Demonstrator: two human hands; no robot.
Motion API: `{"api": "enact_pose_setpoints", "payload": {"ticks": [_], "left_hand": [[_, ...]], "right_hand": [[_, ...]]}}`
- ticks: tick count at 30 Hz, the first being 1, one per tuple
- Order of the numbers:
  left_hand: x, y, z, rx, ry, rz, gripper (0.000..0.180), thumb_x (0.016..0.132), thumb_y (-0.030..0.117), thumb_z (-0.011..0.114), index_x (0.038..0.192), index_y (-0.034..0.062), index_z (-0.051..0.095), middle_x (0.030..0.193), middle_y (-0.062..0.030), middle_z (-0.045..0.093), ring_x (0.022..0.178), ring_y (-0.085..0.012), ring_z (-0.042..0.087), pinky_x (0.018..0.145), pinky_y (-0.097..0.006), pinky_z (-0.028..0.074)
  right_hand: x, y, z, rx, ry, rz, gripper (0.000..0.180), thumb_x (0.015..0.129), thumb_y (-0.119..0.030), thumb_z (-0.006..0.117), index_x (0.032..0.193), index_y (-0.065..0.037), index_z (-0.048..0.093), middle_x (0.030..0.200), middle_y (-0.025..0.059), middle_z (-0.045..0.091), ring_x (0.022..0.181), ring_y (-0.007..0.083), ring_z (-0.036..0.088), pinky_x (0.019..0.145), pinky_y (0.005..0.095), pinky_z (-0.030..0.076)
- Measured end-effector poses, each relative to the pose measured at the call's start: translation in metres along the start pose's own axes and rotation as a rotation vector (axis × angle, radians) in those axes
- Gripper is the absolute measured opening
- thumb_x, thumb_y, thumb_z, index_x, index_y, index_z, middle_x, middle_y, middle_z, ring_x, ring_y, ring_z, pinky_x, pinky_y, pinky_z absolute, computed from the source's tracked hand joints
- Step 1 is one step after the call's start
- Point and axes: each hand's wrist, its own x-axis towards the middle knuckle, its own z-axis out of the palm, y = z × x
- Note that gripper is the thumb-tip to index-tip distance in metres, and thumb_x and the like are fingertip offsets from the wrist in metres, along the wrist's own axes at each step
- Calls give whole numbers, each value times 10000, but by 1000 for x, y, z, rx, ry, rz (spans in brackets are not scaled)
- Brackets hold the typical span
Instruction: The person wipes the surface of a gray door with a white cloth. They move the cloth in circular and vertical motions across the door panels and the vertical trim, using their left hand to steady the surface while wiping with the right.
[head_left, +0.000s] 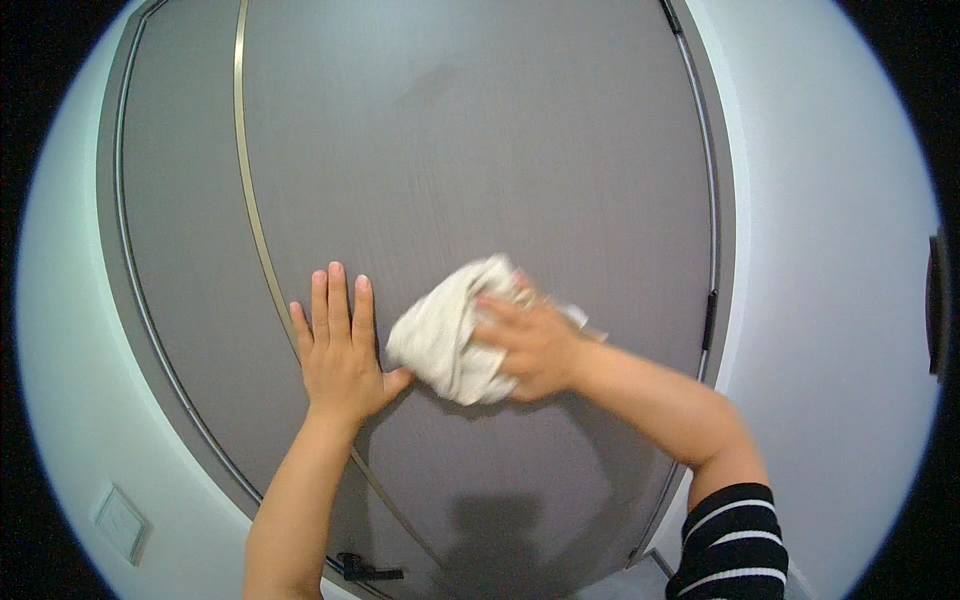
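A grey-brown door (480,150) fills the middle of the head view, with a thin gold strip (250,200) running down its left part. My left hand (343,365) lies flat against the door with its fingers spread, holding nothing. Its thumb comes close to a bunched off-white cloth (450,330). My right hand (535,345) grips that cloth and presses it on the door's surface, slightly blurred. The cloth's underside and part of the right fingers are hidden in its folds.
Low on the door's left is a black handle (368,570). Hinges (710,320) line the right frame. A white switch plate (122,524) sits on the left wall, and a dark object (937,305) stands out at the far right wall.
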Motion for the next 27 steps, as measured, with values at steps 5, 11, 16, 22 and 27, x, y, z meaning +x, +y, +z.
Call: {"api": "enact_pose_setpoints", "payload": {"ticks": [5, 11, 16, 22, 27], "left_hand": [[-2, -3, -16, -91, 71, 21, 1173, 660, 799, 589, 1488, 43, 247, 1552, -220, 187, 1455, -368, 123, 1147, -534, 24], [4, -6, -17, -112, 65, 24, 1172, 651, 783, 607, 1486, 41, 251, 1550, -224, 190, 1451, -371, 137, 1143, -544, 48], [-3, -13, -12, -119, 11, 6, 1168, 651, 773, 614, 1483, 37, 253, 1550, -226, 190, 1449, -373, 145, 1138, -555, 69], [9, -18, 9, -64, -1, 9, 1150, 665, 777, 597, 1476, 32, 264, 1550, -229, 182, 1449, -376, 140, 1138, -556, 57], [15, 10, 36, -37, -16, 8, 1137, 681, 784, 581, 1477, 35, 263, 1550, -227, 184, 1452, -371, 130, 1141, -547, 42]], "right_hand": [[-38, 155, -81, -459, 320, 643, 672, 863, -427, 620, 1411, -97, 415, 1443, 203, 380, 1367, 372, 299, 1135, 511, 197], [5, 195, -116, -451, 591, 1305, 573, 903, -511, 524, 1315, -114, 545, 1272, 185, 550, 1207, 358, 474, 1001, 524, 355], [157, 80, -31, -373, 485, 507, 521, 768, -412, 671, 1238, -191, 622, 1357, 159, 487, 1356, 394, 328, 1084, 573, 291], [202, 92, -28, -198, 7, 75, 515, 747, -334, 655, 1241, -194, 625, 1523, 69, 334, 1451, 303, 185, 1172, 533, 132], [74, 246, -40, -401, 513, 904, 604, 893, -444, 564, 1409, -154, 441, 1451, 160, 386, 1375, 356, 290, 1132, 511, 228]]}}
